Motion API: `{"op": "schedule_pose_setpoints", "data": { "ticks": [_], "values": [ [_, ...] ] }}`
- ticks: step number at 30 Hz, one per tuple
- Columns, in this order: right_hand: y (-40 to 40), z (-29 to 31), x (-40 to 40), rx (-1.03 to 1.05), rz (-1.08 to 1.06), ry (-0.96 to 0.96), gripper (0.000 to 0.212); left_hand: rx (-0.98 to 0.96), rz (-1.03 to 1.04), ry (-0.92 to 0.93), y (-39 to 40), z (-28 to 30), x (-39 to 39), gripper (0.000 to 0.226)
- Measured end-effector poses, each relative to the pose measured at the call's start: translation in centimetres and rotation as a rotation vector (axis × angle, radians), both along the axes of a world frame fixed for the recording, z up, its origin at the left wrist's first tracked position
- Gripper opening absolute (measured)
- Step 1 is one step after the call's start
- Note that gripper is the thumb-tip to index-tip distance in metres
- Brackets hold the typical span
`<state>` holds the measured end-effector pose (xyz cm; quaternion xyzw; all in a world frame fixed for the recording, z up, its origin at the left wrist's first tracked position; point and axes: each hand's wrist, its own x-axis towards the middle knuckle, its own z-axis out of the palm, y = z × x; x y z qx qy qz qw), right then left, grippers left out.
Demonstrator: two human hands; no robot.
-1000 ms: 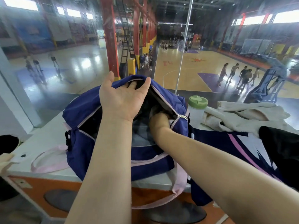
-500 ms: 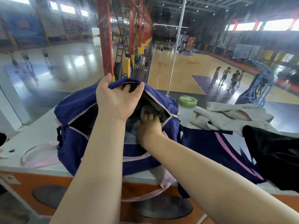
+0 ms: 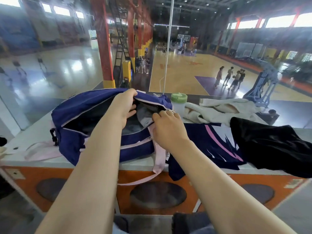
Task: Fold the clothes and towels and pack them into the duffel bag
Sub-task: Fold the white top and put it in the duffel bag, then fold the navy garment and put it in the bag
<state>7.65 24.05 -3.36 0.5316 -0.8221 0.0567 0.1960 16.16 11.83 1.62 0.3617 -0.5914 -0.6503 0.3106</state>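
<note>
Head view: white counter (image 3: pixel 30 132) carries the open navy duffel bag (image 3: pixel 74 119), with navy jersey (image 3: pixel 209 141), black garment (image 3: pixel 270 146) and cream towel (image 3: pixel 219 110) to its right. Left hand (image 3: pixel 125 105) grips the bag's far flap; right hand (image 3: pixel 167 121) pinches grey cloth (image 3: pixel 143 115) at the opening.

Indoor sports hall seen through a glass pane. Glossy wooden basketball court floor (image 3: pixel 182 73) with a purple painted zone, small groups of people standing on it. Row of red steel columns with yellow bases (image 3: pixel 103 48) runs down the middle. Bright high strip windows (image 3: pixel 278 21) along both side walls, glare on the floor. White-topped table with orange front panel (image 3: pixel 211 183) in the foreground.
</note>
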Motion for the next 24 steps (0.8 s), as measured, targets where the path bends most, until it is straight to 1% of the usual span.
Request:
{"op": "schedule_pose_setpoints", "data": {
  "ticks": [2,3,4,7,9,11,13,15,17,21,24],
  "values": [
    [1.4,-0.4,-0.8,-0.017,-0.032,-0.024,0.032,-0.248,-0.044,-0.261,0.7,-0.6,-0.2,0.031],
    [2.0,-0.6,-1.3,-0.026,-0.054,-0.046,0.033,-0.350,-0.070,-0.360,1.1,-0.9,-0.3,0.032],
    [2.6,-0.7,-1.8,-0.039,-0.075,-0.062,0.033,-0.418,-0.107,-0.421,1.7,-1.0,-0.4,0.031],
    [4.1,-0.9,-3.0,-0.087,-0.129,-0.117,0.030,-0.520,-0.226,-0.497,3.6,-1.3,-1.0,0.025],
    [4.9,-1.1,-4.1,-0.115,-0.176,-0.221,0.033,-0.592,-0.254,-0.487,5.1,-1.5,-1.7,0.025],
    [5.7,-1.5,-5.4,-0.114,-0.231,-0.329,0.037,-0.603,-0.315,-0.432,6.4,-2.3,-2.9,0.024],
    [6.6,-2.1,-6.7,-0.100,-0.263,-0.398,0.040,-0.571,-0.435,-0.409,7.8,-3.4,-4.4,0.027],
    [7.4,-2.7,-7.9,-0.075,-0.254,-0.451,0.044,-0.545,-0.555,-0.439,9.0,-4.6,-5.5,0.036],
    [8.0,-3.3,-8.6,-0.046,-0.222,-0.509,0.048,-0.543,-0.613,-0.478,9.5,-5.8,-6.3,0.044],
    [8.3,-4.7,-9.5,0.018,-0.196,-0.628,0.047,-0.574,-0.551,-0.611,8.3,-7.5,-7.0,0.053],
    [8.4,-5.4,-10.1,0.055,-0.232,-0.666,0.050,-0.601,-0.493,-0.713,6.6,-8.5,-6.7,0.051]
  ]
}}
